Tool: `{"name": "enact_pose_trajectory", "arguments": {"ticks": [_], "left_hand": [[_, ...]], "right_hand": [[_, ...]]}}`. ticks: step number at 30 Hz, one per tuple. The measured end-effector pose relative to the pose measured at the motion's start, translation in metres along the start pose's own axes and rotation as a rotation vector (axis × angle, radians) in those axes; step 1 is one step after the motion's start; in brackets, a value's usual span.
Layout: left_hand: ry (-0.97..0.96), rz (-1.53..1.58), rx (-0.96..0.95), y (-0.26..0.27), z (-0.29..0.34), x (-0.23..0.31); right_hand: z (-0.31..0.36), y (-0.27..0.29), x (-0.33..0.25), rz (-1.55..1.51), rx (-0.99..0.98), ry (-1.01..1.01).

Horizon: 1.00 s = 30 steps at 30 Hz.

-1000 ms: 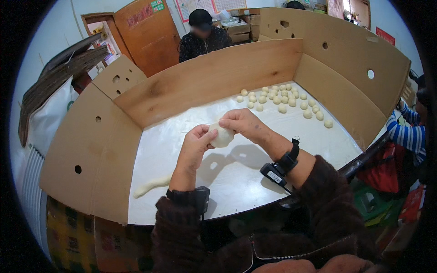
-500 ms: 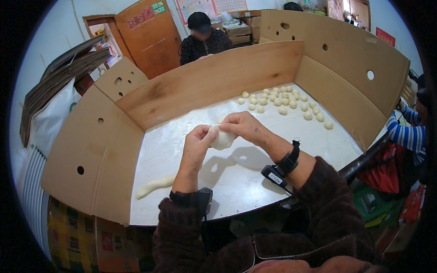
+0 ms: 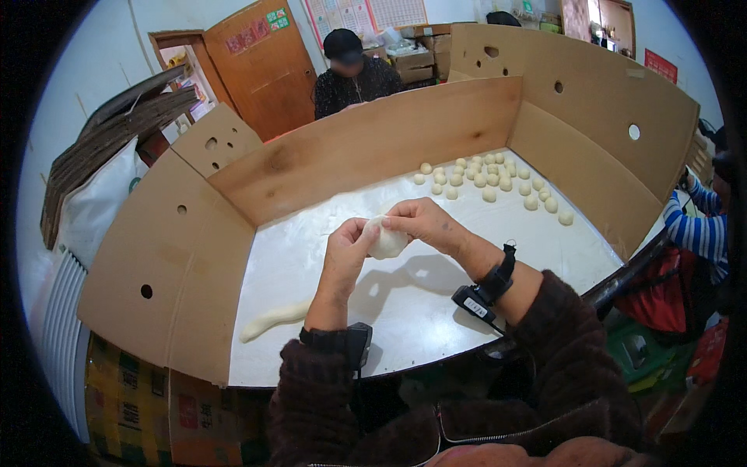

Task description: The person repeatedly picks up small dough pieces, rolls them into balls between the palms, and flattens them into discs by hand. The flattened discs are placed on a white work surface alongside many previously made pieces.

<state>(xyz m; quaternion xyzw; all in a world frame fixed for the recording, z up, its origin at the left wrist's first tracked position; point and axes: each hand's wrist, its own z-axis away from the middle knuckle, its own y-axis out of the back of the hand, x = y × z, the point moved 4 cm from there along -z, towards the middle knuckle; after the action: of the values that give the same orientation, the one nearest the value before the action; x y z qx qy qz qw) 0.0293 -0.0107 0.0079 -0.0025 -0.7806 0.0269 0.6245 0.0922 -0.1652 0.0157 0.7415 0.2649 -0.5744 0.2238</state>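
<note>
A round, flattened piece of dough [image 3: 388, 244] is held up between my two hands, over the floured white table. My left hand [image 3: 348, 246] pinches its left edge with thumb and fingers. From the other side, my right hand [image 3: 424, 223] grips the upper right edge, thumb against the dough. A long rope of dough [image 3: 274, 320] lies on the table just left of my left forearm, which hides its right end. Several small dough balls [image 3: 489, 177] rest in a loose cluster at the far right of the table.
Tall cardboard walls [image 3: 167, 257] and a wooden board [image 3: 358, 144] fence the table [image 3: 436, 342] on the left, far and right sides. A person in a black cap [image 3: 354, 82] sits behind the board. At the right edge is another person in a striped sleeve [image 3: 696, 229].
My hands have drawn slightly closer together on the dough. The whole view has shifted a little, with the table appearing slightly lower and to the right.
</note>
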Motion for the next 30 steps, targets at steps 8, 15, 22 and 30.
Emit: {"name": "enact_pose_trajectory", "arguments": {"ticks": [8,15,22,30], "left_hand": [[-0.036,-0.04,0.023,0.0,0.0009,0.0043],[-0.041,-0.074,0.018,0.0005,0.0001,0.004],[0.003,-0.032,0.015,-0.0023,0.0017,0.0051],[0.0,-0.03,0.003,-0.0002,0.0019,0.0043]], "right_hand": [[0.0001,0.0037,-0.0022,0.048,0.063,0.059],[0.0,-0.0023,-0.0016,0.012,0.001,0.024],[-0.0017,0.0031,0.0006,0.079,0.074,0.08],[0.0007,0.002,-0.0034,0.062,0.085,0.069]]}}
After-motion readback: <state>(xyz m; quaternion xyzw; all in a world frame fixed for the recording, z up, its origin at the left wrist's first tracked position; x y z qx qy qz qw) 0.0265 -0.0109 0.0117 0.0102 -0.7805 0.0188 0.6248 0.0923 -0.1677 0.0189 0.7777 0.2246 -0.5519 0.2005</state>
